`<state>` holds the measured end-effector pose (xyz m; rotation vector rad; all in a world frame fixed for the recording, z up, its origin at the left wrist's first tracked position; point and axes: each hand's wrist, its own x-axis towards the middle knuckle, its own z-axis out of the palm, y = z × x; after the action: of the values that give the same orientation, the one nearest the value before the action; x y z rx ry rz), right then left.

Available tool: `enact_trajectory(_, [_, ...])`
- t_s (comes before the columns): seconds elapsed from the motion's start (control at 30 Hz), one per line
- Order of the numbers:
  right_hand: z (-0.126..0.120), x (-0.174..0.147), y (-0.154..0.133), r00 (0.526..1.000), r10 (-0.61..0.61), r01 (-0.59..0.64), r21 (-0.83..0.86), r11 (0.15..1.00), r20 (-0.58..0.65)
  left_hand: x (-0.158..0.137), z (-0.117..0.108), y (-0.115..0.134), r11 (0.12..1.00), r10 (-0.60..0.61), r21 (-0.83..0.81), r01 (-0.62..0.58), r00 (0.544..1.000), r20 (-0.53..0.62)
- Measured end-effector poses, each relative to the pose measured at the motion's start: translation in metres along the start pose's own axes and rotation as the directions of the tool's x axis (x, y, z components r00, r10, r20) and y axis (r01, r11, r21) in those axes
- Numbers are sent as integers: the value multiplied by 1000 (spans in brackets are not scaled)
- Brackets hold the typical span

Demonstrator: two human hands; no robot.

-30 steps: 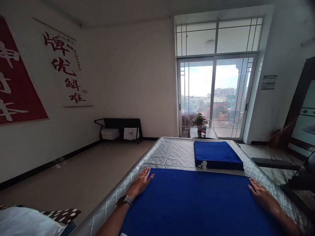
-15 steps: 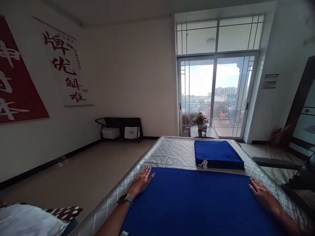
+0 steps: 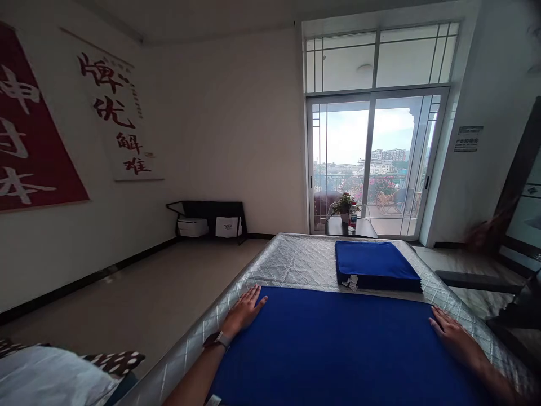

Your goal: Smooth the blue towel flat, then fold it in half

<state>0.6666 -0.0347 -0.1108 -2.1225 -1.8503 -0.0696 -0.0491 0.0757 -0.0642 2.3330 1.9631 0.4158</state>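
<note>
a long table covered in silver quilted fabric (image 3: 291, 262) runs away from the viewer toward a sliding glass balcony door (image 3: 374, 160). its left edge drops to an open stretch of pale tiled floor (image 3: 139, 293), bare as far as the white wall; on the right, dark furniture (image 3: 477, 280) stands close beside the table edge, leaving little room there.

a large flat sheet of deep blue cloth (image 3: 338, 349) is spread over the near part of the table, its far edge straight and reaching almost from one side of the table to the other. the left hand (image 3: 244, 311) lies flat at the cloth's far left corner, fingers apart and extended, the fingertips touching the blue edge and the palm on the quilted cover; it grips nothing. a dark watch (image 3: 217, 340) sits on that wrist. the right hand (image 3: 450, 334) lies flat at the far right corner, fingers spread over the cloth's edge, also gripping nothing.

beyond the sheet, apart from both hands, a neatly folded stack of blue cloth (image 3: 374, 264) lies right of centre, with a small white tag (image 3: 350, 283) at its near edge. the cover is shiny with a diamond stitch; the blue cloth is matte and smooth.
</note>
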Motion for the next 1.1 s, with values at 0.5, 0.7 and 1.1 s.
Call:
enact_trajectory(0.5, [-14,-4,-20,996,6,-22,-175,984,-92,-5,-7,11,991,-7,130,18,996,-91])
enact_trajectory(0.7, [-46,-9,-113,989,-90,70,-170,983,-117,-1,-22,85,985,157,92,-149,983,-96])
enact_trajectory(1.1, [-10,-8,-325,942,-312,313,13,950,123,-1,52,274,900,432,-54,-433,901,-33])
